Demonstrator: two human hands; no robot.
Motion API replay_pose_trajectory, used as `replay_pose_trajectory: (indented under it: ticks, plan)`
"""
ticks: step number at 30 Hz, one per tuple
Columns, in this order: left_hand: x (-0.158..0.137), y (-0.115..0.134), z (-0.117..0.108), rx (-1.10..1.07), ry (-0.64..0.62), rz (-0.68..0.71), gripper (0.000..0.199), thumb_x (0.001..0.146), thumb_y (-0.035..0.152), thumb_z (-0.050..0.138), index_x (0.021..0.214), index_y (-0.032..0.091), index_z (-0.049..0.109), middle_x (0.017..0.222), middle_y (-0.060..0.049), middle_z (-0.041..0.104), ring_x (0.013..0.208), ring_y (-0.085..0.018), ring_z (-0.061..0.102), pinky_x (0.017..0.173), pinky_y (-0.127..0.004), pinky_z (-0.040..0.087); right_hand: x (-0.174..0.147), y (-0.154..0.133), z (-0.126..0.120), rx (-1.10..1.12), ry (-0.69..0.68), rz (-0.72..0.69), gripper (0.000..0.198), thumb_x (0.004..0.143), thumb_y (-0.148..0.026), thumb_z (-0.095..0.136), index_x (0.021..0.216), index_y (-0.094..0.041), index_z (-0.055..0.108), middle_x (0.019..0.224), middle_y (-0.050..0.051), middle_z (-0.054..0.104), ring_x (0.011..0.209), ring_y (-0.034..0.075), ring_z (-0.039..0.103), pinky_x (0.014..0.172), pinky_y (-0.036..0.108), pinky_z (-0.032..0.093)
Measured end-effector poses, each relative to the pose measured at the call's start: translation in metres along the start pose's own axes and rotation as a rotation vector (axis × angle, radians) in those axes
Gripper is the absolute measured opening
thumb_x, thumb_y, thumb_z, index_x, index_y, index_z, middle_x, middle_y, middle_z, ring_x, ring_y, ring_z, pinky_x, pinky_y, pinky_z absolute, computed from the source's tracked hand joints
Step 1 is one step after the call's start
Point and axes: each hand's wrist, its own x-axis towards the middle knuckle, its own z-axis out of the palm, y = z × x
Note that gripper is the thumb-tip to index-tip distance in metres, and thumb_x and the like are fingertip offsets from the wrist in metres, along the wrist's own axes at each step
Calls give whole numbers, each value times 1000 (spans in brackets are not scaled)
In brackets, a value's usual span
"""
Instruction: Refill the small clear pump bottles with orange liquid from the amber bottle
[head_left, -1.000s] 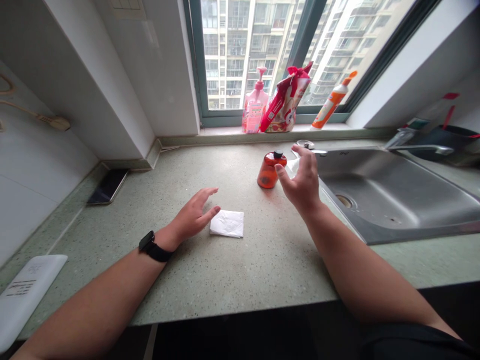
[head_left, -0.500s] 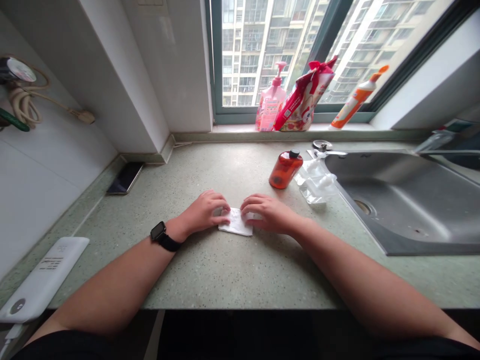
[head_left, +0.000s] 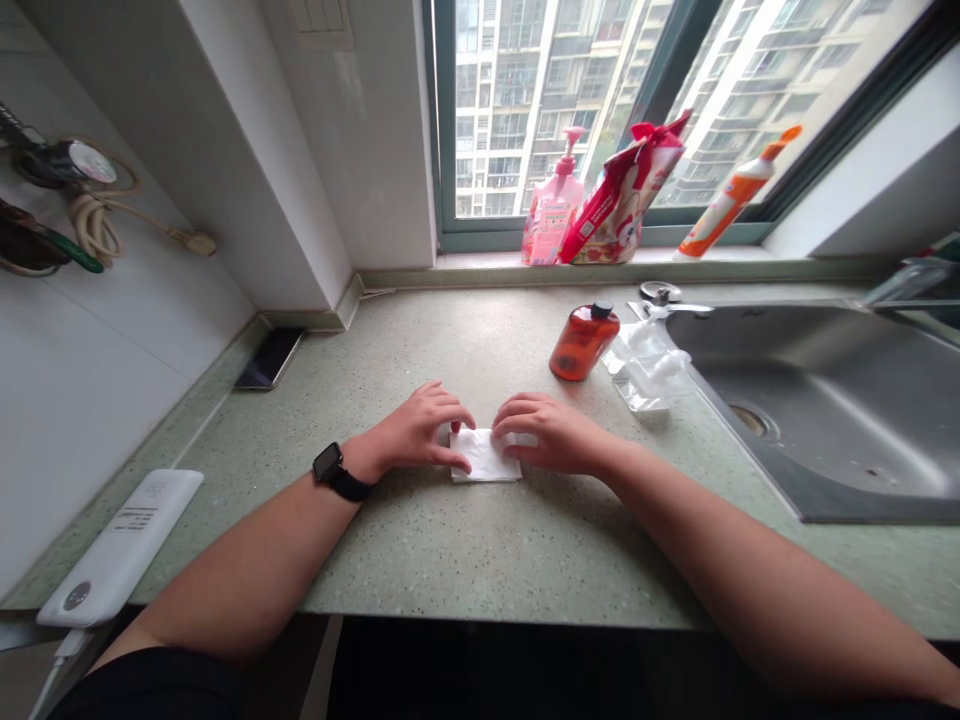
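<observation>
Folded tissue [head_left: 486,458] lies flat at the middle of the frame, between the left hand [head_left: 421,428] and the right hand [head_left: 556,435]. One second ago the right hand was up beside the red bottle [head_left: 585,343]; now it curves over the tissue's right edge, as the left does over the opposite edge. Thumb and fingers stand apart on both; whether the fingertips press down, I cannot tell. Around them spread the speckled counter [head_left: 480,570], the sink [head_left: 832,410] at right and a white power bank [head_left: 124,545] at lower left. The bottle stands beyond the right hand, next to crumpled clear plastic [head_left: 646,378], whose contents are hard to make out. The frame cuts off the sink; fingers hide both tissue edges.
</observation>
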Motion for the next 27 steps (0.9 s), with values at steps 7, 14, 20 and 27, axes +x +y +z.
replay_pose_trajectory:
  ticks: [7,14,20,27]
  plan:
    - [1,1,1,19,35,-36,46,87,64,83,110,25,76,106,-6,75,107,-27,68,119,-51,41,0,-1,1,-18,19,28,13,96,-26,73,107,-28,81,108,5,80,98,23,73,92,42,59]
    - [1,-4,4,-21,269,-234,25,104,44,65,114,23,74,117,-9,76,113,-27,69,108,-48,53,-1,9,2,-45,134,123,19,103,-30,65,110,-27,81,108,7,81,97,23,75,88,40,61]
    - [1,-7,6,-15,230,-259,21,101,37,65,112,21,75,119,-10,75,114,-27,69,108,-50,54,-1,13,3,-37,128,127,18,101,-28,66,108,-27,82,106,7,81,97,23,75,89,41,61]
    - [1,-6,6,-5,226,-247,24,100,36,65,116,22,76,127,-10,74,120,-28,68,112,-51,54,-1,12,2,-27,128,132,17,100,-28,66,107,-28,82,106,7,81,96,22,76,89,39,61]
